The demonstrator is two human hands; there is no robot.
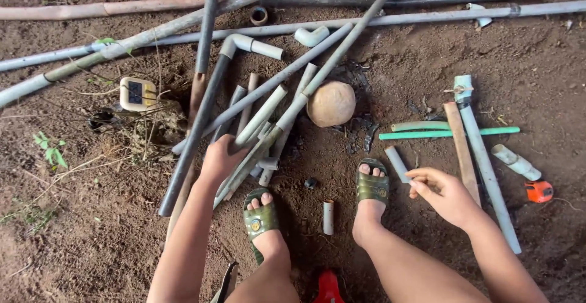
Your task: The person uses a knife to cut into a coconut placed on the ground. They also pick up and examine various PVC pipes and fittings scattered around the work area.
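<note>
Your left hand (220,156) grips 1 grey pipe (259,119) in the pile at 10 o'clock; your right hand (442,193) hovers, fingers loosely open, by a short pipe piece (397,164) at 2 o'clock. You're sorting: pull steadily next.

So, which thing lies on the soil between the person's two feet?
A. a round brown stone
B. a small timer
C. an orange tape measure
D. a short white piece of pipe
D: the short white pipe piece lies on the soil between the left sandal and the right sandal.
</note>
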